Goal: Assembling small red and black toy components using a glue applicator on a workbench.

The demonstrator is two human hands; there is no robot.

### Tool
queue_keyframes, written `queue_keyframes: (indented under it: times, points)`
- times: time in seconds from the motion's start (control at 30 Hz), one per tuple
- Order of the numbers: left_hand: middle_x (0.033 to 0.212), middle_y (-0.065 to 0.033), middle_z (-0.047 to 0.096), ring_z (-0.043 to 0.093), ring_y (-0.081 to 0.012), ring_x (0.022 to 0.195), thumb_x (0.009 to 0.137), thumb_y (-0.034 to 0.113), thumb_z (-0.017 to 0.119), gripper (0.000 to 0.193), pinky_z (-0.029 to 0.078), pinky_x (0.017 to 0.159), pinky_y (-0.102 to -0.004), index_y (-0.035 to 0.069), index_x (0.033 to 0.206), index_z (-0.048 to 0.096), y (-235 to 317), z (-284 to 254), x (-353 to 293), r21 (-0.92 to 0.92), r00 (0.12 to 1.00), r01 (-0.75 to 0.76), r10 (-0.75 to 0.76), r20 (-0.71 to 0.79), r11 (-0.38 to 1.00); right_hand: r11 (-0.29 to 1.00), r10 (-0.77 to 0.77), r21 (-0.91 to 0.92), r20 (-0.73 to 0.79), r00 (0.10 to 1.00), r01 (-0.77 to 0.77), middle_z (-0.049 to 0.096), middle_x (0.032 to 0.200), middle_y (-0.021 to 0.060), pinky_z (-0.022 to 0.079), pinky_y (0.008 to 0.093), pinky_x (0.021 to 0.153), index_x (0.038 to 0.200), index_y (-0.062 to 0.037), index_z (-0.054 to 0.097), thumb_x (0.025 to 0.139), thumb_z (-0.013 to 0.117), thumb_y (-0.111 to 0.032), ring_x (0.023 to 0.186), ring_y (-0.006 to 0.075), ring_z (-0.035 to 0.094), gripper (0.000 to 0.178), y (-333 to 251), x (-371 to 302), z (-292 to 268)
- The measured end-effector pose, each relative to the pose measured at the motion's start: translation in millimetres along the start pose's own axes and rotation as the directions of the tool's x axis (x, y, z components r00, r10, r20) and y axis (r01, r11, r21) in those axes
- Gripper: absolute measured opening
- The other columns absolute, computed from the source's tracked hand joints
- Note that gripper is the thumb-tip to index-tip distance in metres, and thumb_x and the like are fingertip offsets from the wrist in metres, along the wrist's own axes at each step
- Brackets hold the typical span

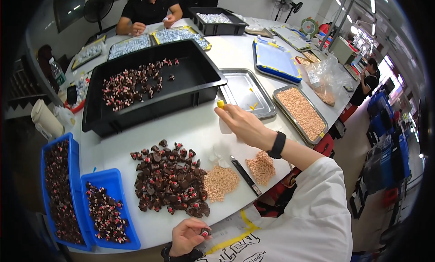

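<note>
In my left hand [186, 237], close to the table's near edge, a small dark brown molded piece [205, 232] with a pink and white spot is pinched between the fingers. My right hand [244, 123] reaches forward, its fingers closed on a small whitish bottle [225, 127] with a yellow cap [220, 103]. Whether the bottle rests on the table cannot be told. Between my hands lie a heap of similar brown pieces [167, 180], a pile of tiny peach-colored parts [222, 182], a black box cutter [245, 175] and a second peach pile [261, 168].
A large black bin [149, 105] holds more brown pieces, as do two blue bins [118, 180] at left. A metal tray [269, 110] with yellow bits adjoins a tray of peach parts [301, 112]. Across the table sits a person [149, 10] beside trays of whitish pieces.
</note>
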State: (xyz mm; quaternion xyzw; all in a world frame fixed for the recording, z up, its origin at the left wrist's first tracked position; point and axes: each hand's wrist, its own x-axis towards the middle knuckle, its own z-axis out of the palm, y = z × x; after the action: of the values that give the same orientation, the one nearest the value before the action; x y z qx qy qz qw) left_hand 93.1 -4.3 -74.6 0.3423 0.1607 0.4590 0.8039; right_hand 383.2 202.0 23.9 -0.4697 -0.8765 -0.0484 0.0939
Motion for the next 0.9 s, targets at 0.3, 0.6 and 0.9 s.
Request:
queue_keyframes:
  times: [0.3,0.6,0.9]
  points:
    - [0.099,-0.0089,0.055,0.054,-0.0124,0.081,0.082,0.014,0.069,0.03,0.045,0.071,-0.0238,-0.003,0.103,0.055,13.6,23.6,10.5,0.109,0.997,-0.073,0.075,-0.018,0.991,0.97,0.123,0.204,0.061,0.99,-0.133,0.037,0.132,0.0217,0.045,0.0389,0.089,0.137,-0.0051,0.03,0.075,0.057,0.004,0.114,0.0348,0.047,0.068,5.6,2.4,18.1]
    - [0.098,-0.0092,0.054,0.054,-0.0131,0.081,0.082,0.013,0.068,0.029,0.049,0.071,-0.0256,-0.003,0.102,0.054,14.4,20.9,11.6,0.084,0.999,-0.044,0.046,-0.018,0.995,0.952,0.159,0.235,0.175,0.972,-0.198,0.055,0.109,0.0149,0.048,0.0379,0.082,0.113,-0.0065,0.057,0.075,0.066,-0.019,0.098,0.0303,0.056,0.041,14.8,-20.3,-18.2]
    - [0.102,-0.0082,0.052,0.055,-0.0134,0.084,0.083,0.011,0.067,0.028,0.052,0.072,-0.0269,-0.003,0.103,0.053,13.2,21.5,11.0,0.086,0.998,-0.056,0.056,-0.006,0.995,0.998,0.055,-0.008,0.216,0.975,-0.054,0.059,0.083,0.0144,0.048,0.04,0.071,0.093,-0.0023,0.055,0.078,0.058,-0.017,0.082,0.0314,0.059,0.022,41.3,-39.8,10.9]
